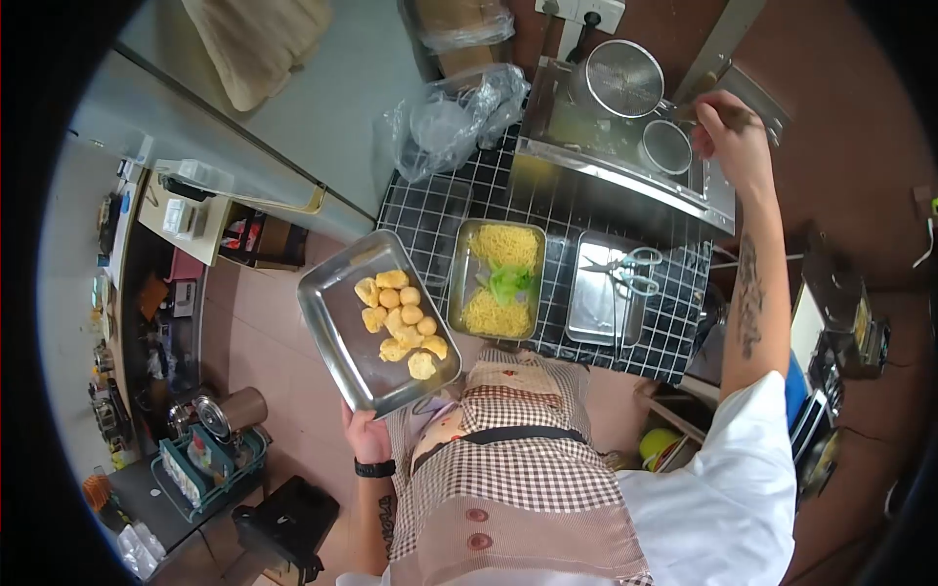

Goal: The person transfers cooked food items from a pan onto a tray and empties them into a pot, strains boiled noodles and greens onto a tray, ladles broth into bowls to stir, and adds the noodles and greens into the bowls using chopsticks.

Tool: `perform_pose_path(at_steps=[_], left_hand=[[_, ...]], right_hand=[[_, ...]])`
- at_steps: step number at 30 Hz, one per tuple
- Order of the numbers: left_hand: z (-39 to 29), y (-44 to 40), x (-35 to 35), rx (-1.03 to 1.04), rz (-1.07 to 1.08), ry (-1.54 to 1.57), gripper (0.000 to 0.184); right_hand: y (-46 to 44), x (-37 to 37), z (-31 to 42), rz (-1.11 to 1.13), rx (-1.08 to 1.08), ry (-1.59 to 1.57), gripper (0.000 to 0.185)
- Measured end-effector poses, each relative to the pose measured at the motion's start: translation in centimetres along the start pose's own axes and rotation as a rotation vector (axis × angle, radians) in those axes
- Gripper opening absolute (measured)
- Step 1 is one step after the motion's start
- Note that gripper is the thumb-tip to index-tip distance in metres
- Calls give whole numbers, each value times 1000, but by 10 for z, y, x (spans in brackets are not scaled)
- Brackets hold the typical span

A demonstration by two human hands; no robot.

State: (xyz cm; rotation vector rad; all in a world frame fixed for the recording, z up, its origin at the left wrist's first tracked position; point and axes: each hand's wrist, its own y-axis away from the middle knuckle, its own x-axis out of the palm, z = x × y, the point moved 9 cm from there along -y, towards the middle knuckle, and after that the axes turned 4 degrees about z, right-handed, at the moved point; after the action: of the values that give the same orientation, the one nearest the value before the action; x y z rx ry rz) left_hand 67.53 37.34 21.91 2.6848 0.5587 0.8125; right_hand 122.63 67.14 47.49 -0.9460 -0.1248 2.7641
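Note:
My left hand (367,436) grips the near edge of a metal tray (344,366) holding several round and cut golden food pieces (401,317). At the upper right, my right hand (728,127) is closed around a handle beside the metal cooker (606,161); the handle is mostly hidden by the fingers. Two round strainers, a larger one (625,78) and a smaller one (666,147), sit in the cooker. Between my hands, a second tray (455,293) holds yellow noodles (503,242) and green leaves (508,283).
Scissors (630,272) lie across a metal tray (576,313) on the black-and-white checked surface (415,210). A clear plastic bag (449,122) is behind the noodles. A socket (586,12) is above the cooker. A green rack (210,469) stands lower left.

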Motion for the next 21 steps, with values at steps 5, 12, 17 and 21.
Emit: perform_pose_path(at_steps=[5, 12, 17, 21], left_hand=[[1, 12, 7, 17, -85, 16, 70], [15, 18, 6, 26, -171, 48, 69], [20, 18, 3, 13, -215, 43, 66], [18, 13, 17, -1, -194, 31, 65]], right_hand=[[-95, 23, -7, 265, -9, 264, 18], [-181, 80, -51, 463, -49, 275, 26], [-204, 107, -86, 458, 2, 177, 26], [-197, 101, -88, 338, 3, 333, 35]])
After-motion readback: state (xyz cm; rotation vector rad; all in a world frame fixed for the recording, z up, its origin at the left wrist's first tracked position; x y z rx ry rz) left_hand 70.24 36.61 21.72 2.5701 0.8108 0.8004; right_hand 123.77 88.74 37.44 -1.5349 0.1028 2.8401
